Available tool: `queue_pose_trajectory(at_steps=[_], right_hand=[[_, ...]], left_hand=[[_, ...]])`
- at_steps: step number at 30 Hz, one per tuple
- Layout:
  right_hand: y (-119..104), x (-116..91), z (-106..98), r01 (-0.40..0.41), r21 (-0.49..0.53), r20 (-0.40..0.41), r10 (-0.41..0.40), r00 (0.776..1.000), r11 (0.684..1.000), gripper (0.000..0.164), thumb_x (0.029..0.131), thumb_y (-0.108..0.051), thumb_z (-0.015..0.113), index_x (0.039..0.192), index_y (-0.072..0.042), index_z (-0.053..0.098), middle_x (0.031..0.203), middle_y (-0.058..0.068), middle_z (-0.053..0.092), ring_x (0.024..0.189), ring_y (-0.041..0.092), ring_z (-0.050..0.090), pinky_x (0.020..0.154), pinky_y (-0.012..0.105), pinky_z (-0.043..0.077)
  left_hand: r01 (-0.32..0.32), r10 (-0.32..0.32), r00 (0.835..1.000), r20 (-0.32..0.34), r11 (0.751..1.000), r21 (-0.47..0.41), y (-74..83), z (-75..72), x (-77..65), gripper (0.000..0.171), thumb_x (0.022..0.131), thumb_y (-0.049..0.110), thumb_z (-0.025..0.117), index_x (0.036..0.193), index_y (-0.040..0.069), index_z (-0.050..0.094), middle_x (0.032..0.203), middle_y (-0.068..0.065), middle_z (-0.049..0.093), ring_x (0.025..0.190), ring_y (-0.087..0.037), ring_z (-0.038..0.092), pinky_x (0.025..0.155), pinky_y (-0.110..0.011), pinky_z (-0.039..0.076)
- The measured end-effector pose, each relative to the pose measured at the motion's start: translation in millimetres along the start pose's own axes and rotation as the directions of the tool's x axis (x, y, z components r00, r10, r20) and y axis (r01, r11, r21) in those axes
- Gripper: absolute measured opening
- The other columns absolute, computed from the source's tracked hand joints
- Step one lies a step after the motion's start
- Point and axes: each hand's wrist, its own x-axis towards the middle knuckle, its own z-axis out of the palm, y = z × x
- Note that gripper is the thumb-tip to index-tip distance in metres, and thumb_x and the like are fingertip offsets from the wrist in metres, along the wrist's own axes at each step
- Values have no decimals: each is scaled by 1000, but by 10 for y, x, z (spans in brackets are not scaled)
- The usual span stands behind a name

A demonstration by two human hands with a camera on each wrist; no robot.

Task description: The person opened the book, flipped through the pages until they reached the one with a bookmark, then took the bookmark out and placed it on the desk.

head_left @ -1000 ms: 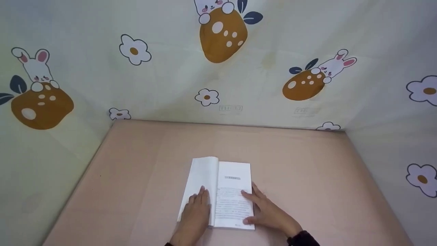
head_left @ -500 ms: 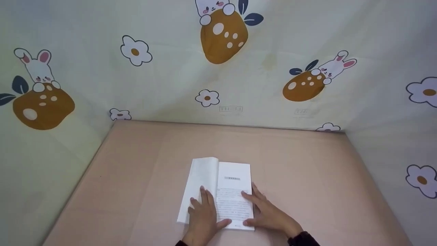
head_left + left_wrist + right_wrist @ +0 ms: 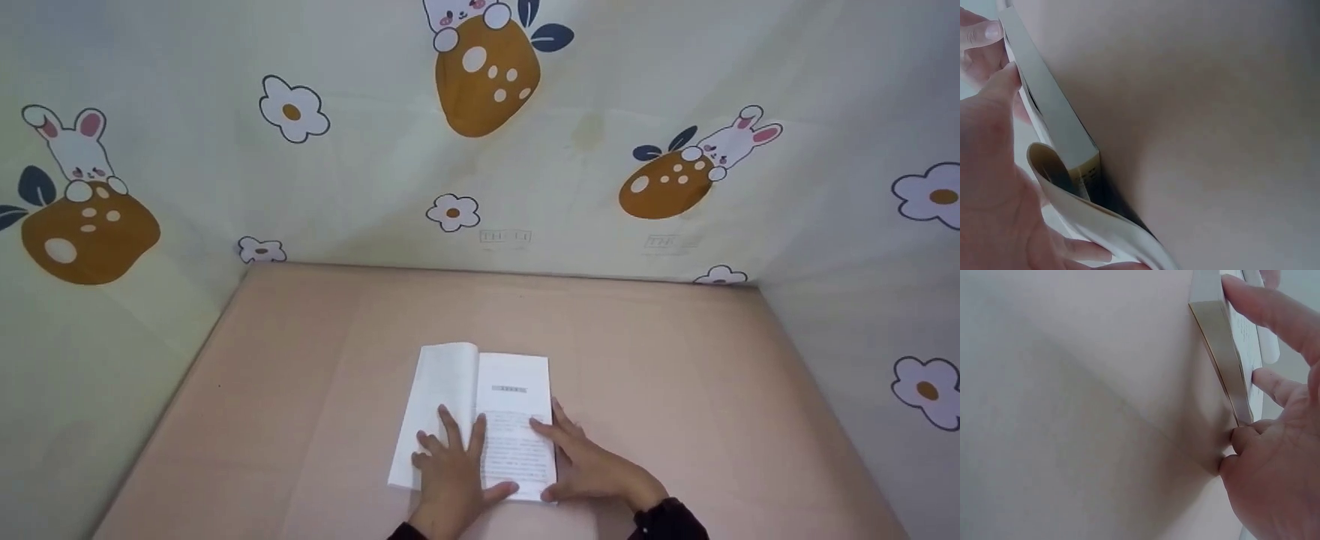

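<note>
Two dark sleeves (image 3: pixel 669 519) show at the bottom of the head view. The left hand (image 3: pixel 451 480) is spread wide over the lower part of an open book (image 3: pixel 498 405), its thumb on the right page (image 3: pixel 514 450) and its forefinger beside the fold. The right hand (image 3: pixel 600 469) rests on the book's right edge, thumb and forefinger apart on that same page, the other fingers tucked by the side. Leaves curve up towards the fold on the left page (image 3: pixel 444 382); a grey heading bar (image 3: pixel 509 389) tops print too small to read on the right. Beneath lies a pinkish-tan table (image 3: pixel 637 337). Behind rises pale cloth (image 3: pixel 570 195) printed with rabbits (image 3: pixel 75 150), orange-brown fruits (image 3: pixel 487 90) and white flowers (image 3: pixel 453 213).
</note>
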Motion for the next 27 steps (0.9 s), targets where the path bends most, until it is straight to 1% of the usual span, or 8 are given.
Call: queue_pose_trajectory(at_steps=[2,5,9,12,16,19,23,27], right_hand=[[2,0,-4,9,-2,10,-9,1000,1000,101,67,-31,81,147,-8,24,151,24,-19,135,55,-7,103,73,4],[4,2,0,2,-3,26,-2,1000,1000,102,66,-33,81,147,-9,24,151,24,-20,136,54,-9,103,72,2],[-5,7,0,-5,-8,33,5,999,1000,104,64,-30,82,147,-8,23,151,22,-21,137,52,-9,105,69,-1],[-8,2,-4,-6,-9,29,6,1000,1000,104,64,-28,82,147,-8,23,152,21,-21,137,51,-9,106,68,-2],[-17,4,1,10,-7,18,-9,1000,1000,103,64,-28,82,147,-6,24,152,23,-19,136,54,-8,105,70,-2],[-31,14,4,23,-2,-1,-23,1000,1000,100,65,-27,81,146,-5,26,152,25,-18,135,55,-7,104,71,-1],[-34,18,4,37,-10,-28,-37,999,999,97,66,-26,80,144,-2,28,151,26,-16,135,55,-6,103,71,-1],[-22,18,14,50,-32,-50,-52,997,998,93,69,-30,79,143,-1,30,151,28,-14,136,54,-3,104,70,-2]], left_hand=[[-15,14,1000,17,1000,25,1,-4,-4,103,61,89,43,143,27,36,141,-31,35,109,-54,51,74,-54,53],[-26,24,999,30,998,51,-5,-2,-13,103,61,91,40,143,29,36,141,-31,35,108,-54,51,73,-53,53],[-33,32,999,17,997,70,-17,1,-17,103,60,91,38,143,30,35,140,-31,36,108,-52,52,71,-51,54],[-31,30,999,12,998,54,-16,-4,-15,103,60,91,40,143,30,36,141,-31,35,108,-53,51,72,-51,53],[-18,18,999,39,1000,16,-21,-4,-4,104,59,90,43,143,29,36,141,-31,34,109,-54,50,74,-53,52],[-19,19,999,45,1000,8,-32,0,6,103,59,90,44,143,31,36,142,-32,33,109,-55,50,74,-53,53],[-46,46,999,27,999,23,-50,-7,-1,97,61,89,42,142,36,36,141,-31,34,109,-54,51,73,-51,54],[-71,71,997,16,997,25,-74,-27,-25,91,63,87,40,141,40,36,141,-32,34,109,-53,51,73,-50,54]])
